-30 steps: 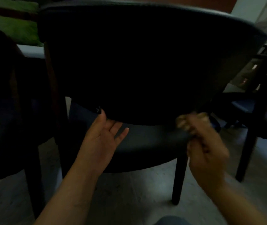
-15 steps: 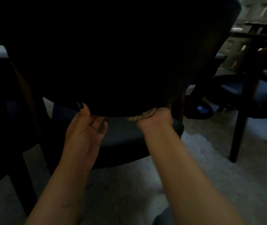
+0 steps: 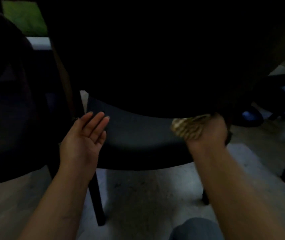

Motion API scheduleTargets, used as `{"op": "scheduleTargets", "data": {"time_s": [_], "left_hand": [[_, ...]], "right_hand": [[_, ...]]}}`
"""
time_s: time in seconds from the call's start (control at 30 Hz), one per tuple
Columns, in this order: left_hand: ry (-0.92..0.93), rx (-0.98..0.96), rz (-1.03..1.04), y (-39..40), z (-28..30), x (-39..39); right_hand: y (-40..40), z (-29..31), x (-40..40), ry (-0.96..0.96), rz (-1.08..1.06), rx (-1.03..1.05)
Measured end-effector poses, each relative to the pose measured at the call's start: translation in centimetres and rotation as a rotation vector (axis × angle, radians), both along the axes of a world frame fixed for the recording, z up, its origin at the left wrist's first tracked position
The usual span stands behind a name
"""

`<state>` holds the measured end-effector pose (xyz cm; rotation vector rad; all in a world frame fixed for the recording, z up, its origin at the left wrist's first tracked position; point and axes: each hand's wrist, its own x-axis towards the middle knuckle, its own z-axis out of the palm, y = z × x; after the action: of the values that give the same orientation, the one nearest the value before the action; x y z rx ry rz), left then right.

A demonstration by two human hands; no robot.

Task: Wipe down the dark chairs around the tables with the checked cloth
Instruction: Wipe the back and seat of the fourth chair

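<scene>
Right hand (image 3: 207, 130) at right of centre is clenched round the bunched checked cloth (image 3: 186, 126), pressing it against the lower edge of the dark chair (image 3: 138, 139) backrest just above the seat; left hand (image 3: 84, 139) at left of centre is released, fingers straight, beside the chair's left upright, contact too dim to tell. The cloth looks soft, light and limp, so it probably handles best wadded in the fist as here. The chair looks stiff and fairly heavy with smooth upholstery, likely best steadied at an upright or the backrest rim.
</scene>
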<state>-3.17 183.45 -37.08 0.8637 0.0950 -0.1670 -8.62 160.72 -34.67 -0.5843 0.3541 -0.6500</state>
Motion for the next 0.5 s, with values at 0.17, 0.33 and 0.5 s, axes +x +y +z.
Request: {"op": "scheduleTargets", "data": {"time_s": [0.17,0.33,0.5], "left_hand": [[0.216,0.003,0.218,2.8,-1.5,0.7],[0.335,0.026,0.311,4.0,-4.0,0.2],[0.521,0.101,0.273,4.8,-7.5,0.1]], "right_hand": [[9.5,-6.6,3.5,0.392,-0.154,-0.977],[15.8,-10.1,7.3,0.266,-0.098,-1.935],[16.8,-10.5,8.7,0.221,0.131,-2.41]]}}
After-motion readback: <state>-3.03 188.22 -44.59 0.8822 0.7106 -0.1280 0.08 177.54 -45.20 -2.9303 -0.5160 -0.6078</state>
